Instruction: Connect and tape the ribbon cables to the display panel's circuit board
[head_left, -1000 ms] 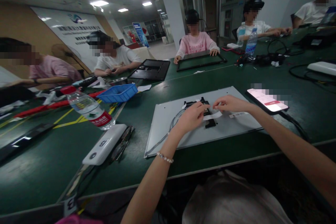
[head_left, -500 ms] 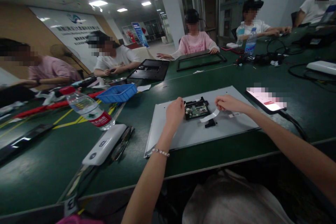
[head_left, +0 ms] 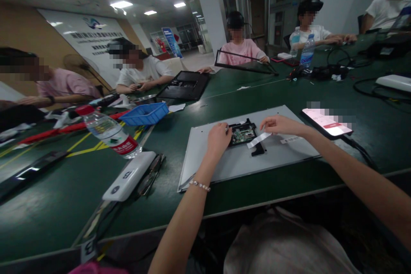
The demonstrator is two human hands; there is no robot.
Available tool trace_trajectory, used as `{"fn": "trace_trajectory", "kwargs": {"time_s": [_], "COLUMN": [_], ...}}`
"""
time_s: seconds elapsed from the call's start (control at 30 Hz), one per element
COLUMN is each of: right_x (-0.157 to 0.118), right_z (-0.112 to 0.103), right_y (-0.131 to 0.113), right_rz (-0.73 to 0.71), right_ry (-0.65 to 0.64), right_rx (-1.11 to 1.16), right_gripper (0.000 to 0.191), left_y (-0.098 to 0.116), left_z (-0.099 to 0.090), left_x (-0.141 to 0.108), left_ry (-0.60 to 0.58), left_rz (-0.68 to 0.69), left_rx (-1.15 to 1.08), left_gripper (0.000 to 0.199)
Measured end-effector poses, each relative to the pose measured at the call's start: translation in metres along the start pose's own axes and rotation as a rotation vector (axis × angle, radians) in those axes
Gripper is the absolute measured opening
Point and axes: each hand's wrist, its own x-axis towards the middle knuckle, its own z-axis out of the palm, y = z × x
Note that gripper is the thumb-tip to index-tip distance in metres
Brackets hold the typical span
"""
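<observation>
A grey metal panel [head_left: 199, 154] lies on the green table before me. On it sits a small green circuit board in a black frame [head_left: 243, 134], with a pale ribbon strip [head_left: 257, 140] running from its lower right side. My left hand [head_left: 219, 138] is closed at the board's left edge; what its fingers grip there is too small to make out. My right hand [head_left: 274, 125] is over the panel, right of the board, its curled fingers close to the strip's upper end. Whether they hold the strip is unclear.
To the left stand a tilted water bottle [head_left: 111, 135], a blue tray [head_left: 144, 114], a white power bank [head_left: 130, 176] and glasses [head_left: 150, 175]. A lit phone [head_left: 327, 123] with a cable lies right. Across the table, a person holds a black frame [head_left: 244, 66].
My left hand has shifted slightly right, onto the board's left edge. My right hand's fingers have loosened a little near the strip. Across the table, a person has tilted up the black frame.
</observation>
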Motion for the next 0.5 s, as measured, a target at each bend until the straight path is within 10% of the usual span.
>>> {"fn": "trace_trajectory", "kwargs": {"time_s": [0.2, 0.5], "right_x": [0.007, 0.010], "right_z": [-0.019, -0.022], "right_y": [0.032, 0.060], "right_rz": [0.078, 0.041], "right_ry": [0.469, 0.525], "right_rx": [-0.289, -0.720], "right_gripper": [0.021, 0.030], "left_y": [-0.001, -0.002], "left_z": [0.003, -0.003], "left_x": [0.001, 0.000], "left_ry": [-0.032, -0.067], "left_rz": [-0.032, -0.086], "left_rx": [-0.029, -0.009], "left_gripper": [0.026, 0.029]}}
